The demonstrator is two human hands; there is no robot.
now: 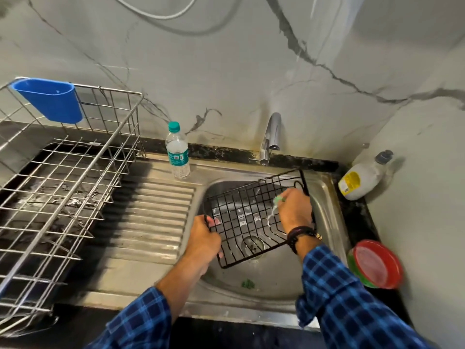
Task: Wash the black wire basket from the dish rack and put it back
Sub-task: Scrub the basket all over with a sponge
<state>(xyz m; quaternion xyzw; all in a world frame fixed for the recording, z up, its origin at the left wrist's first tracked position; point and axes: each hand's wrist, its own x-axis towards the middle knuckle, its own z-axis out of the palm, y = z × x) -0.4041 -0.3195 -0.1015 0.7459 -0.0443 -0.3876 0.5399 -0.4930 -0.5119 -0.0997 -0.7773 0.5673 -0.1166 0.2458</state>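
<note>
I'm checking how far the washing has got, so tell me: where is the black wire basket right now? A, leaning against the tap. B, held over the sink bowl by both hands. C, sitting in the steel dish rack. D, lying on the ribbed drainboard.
B: the left hand grips the black wire basket at its edge above the sink while the right hand scrubs it.

Blue plaid sleeves on both arms, dark beaded bracelets on the right wrist.

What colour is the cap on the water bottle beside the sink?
Teal green, on the water bottle, seen in the head view.
</note>
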